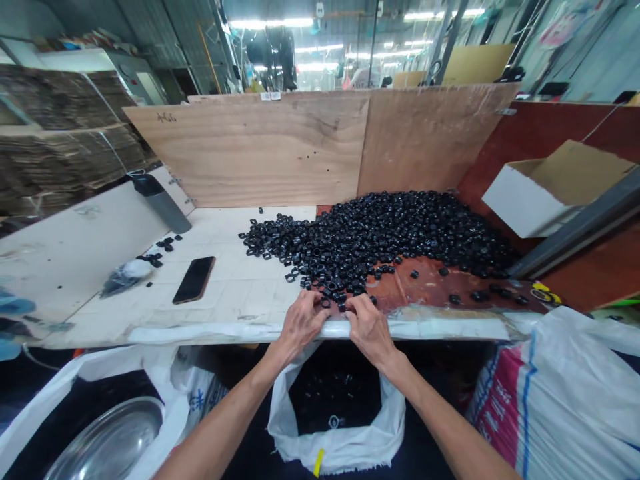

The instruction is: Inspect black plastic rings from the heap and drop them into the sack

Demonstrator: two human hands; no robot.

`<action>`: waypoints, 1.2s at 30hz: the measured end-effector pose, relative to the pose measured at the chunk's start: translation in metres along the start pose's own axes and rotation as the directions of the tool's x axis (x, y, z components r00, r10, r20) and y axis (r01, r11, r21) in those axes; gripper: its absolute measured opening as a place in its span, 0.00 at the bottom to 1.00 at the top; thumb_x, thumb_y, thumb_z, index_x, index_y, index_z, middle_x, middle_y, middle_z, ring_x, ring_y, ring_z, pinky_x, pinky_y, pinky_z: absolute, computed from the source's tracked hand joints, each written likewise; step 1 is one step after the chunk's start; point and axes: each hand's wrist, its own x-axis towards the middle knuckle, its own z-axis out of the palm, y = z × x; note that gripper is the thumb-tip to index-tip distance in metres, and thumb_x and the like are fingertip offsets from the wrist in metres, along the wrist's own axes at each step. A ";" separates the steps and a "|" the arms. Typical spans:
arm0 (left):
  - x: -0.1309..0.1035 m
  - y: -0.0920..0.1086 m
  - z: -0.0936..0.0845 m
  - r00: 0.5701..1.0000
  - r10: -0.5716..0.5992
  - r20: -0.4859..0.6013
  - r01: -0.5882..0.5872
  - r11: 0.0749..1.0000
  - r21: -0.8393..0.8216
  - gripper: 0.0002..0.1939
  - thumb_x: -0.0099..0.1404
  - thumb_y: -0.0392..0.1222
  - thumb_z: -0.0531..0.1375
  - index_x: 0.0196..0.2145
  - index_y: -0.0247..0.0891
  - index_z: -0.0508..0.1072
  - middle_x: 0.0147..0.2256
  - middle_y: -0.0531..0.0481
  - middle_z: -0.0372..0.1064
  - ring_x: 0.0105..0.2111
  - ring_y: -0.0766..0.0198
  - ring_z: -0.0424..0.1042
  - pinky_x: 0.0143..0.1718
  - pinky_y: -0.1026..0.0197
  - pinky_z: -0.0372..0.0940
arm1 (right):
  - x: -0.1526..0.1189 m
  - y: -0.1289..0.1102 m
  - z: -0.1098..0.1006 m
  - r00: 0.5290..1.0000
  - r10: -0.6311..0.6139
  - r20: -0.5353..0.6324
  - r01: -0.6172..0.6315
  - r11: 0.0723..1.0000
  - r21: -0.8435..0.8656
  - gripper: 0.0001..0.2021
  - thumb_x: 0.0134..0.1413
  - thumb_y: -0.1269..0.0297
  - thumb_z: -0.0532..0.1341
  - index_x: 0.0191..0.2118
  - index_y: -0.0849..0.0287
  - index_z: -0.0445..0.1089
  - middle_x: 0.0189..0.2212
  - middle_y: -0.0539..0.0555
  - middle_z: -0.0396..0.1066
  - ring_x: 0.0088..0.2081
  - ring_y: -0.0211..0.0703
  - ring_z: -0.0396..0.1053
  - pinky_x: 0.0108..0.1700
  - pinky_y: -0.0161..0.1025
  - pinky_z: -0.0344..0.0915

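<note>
A large heap of small black plastic rings (400,227) spreads across the worktop. At its front edge my left hand (303,320) has its fingers curled, with a black ring (325,303) between thumb and fingertips. My right hand (369,325) is bent in a similar pinch close by, at another black ring (342,307); its fingers partly hide the grip. Both wrists rest by the worktop's white front edge (440,329). Below and between my forearms hangs an open white woven sack (337,453), dark inside, with a few shiny bits visible.
A phone (194,280) and a plastic bag of dark pieces (125,277) lie on the left, with a grey bottle-like cylinder (163,203) behind. Wooden boards (280,150) wall the back. At right are a cardboard box (540,190), yellow-handled scissors (545,293) and a full sack (565,393).
</note>
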 end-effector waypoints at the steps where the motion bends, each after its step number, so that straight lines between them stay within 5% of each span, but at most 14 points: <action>1: 0.004 -0.003 0.006 1.000 -0.020 -0.018 0.020 1.000 0.005 0.08 0.60 0.36 0.62 0.39 0.39 0.70 0.36 0.49 0.69 0.34 0.59 0.72 0.39 0.57 0.68 | 0.002 0.002 0.003 1.000 0.000 -0.020 0.000 1.000 0.000 0.07 0.58 0.73 0.54 0.39 0.58 0.68 0.37 0.56 0.68 0.36 0.44 0.69 0.38 0.38 0.64; 5: 0.004 -0.001 0.016 0.985 -0.094 -0.143 0.088 0.995 -0.050 0.08 0.63 0.33 0.57 0.40 0.39 0.68 0.37 0.48 0.70 0.36 0.59 0.72 0.41 0.56 0.67 | 0.003 0.012 0.005 0.990 0.061 -0.126 -0.057 0.998 0.034 0.06 0.58 0.73 0.54 0.38 0.58 0.67 0.36 0.56 0.66 0.36 0.45 0.68 0.40 0.39 0.66; 10: -0.003 0.013 0.017 1.000 -0.007 -0.022 0.004 0.992 -0.125 0.04 0.60 0.34 0.58 0.35 0.40 0.69 0.33 0.52 0.69 0.32 0.62 0.71 0.37 0.60 0.66 | 0.008 0.015 0.005 0.999 -0.045 -0.025 0.047 0.994 0.098 0.11 0.56 0.76 0.54 0.43 0.59 0.68 0.40 0.57 0.67 0.41 0.46 0.69 0.45 0.40 0.67; 15: 0.004 0.004 0.018 0.979 -0.163 -0.122 0.153 0.985 -0.085 0.13 0.55 0.29 0.58 0.40 0.37 0.69 0.38 0.47 0.67 0.32 0.61 0.70 0.39 0.56 0.68 | 0.011 0.006 0.017 0.989 -0.134 0.056 0.127 0.985 0.113 0.14 0.57 0.77 0.54 0.47 0.60 0.68 0.44 0.58 0.66 0.44 0.45 0.69 0.48 0.40 0.68; 21: 0.003 -0.004 0.018 0.987 -0.075 -0.140 0.060 0.992 -0.110 0.11 0.58 0.32 0.60 0.40 0.38 0.71 0.39 0.47 0.67 0.34 0.61 0.70 0.41 0.57 0.68 | 0.005 0.008 0.020 0.993 -0.112 0.037 0.108 0.990 0.094 0.08 0.62 0.71 0.55 0.43 0.61 0.70 0.39 0.57 0.68 0.39 0.45 0.70 0.45 0.41 0.68; 25: -0.002 0.009 0.012 0.999 0.008 -0.044 -0.016 0.984 -0.178 0.06 0.60 0.34 0.59 0.37 0.39 0.73 0.35 0.51 0.67 0.27 0.67 0.67 0.33 0.62 0.66 | 0.003 0.014 0.018 0.998 -0.037 -0.058 0.049 0.976 0.213 0.07 0.59 0.69 0.59 0.43 0.59 0.69 0.38 0.55 0.68 0.28 0.37 0.67 0.35 0.36 0.69; 28: -0.003 0.020 0.008 0.997 0.058 0.046 -0.048 0.979 -0.196 0.08 0.60 0.35 0.60 0.39 0.40 0.74 0.34 0.52 0.68 0.27 0.66 0.67 0.32 0.63 0.65 | 0.007 0.019 0.019 0.984 0.047 -0.170 -0.006 0.971 0.238 0.09 0.58 0.73 0.55 0.42 0.60 0.68 0.40 0.56 0.67 0.30 0.38 0.68 0.35 0.36 0.69; 32: 0.001 0.025 0.016 0.983 0.136 0.120 -0.118 0.982 -0.146 0.11 0.59 0.34 0.62 0.41 0.42 0.76 0.37 0.49 0.71 0.37 0.60 0.72 0.40 0.60 0.67 | 0.015 0.020 0.021 0.994 -0.049 -0.094 0.061 0.990 0.130 0.16 0.54 0.78 0.51 0.46 0.61 0.69 0.43 0.59 0.68 0.42 0.45 0.70 0.46 0.42 0.70; 36: 0.001 0.022 0.025 0.988 0.119 0.101 -0.111 0.990 -0.085 0.08 0.61 0.34 0.61 0.38 0.41 0.77 0.37 0.47 0.72 0.38 0.58 0.72 0.43 0.57 0.67 | 0.018 0.016 0.022 0.998 -0.052 -0.043 0.053 0.998 0.022 0.17 0.57 0.76 0.52 0.49 0.60 0.69 0.43 0.59 0.68 0.43 0.46 0.71 0.46 0.41 0.70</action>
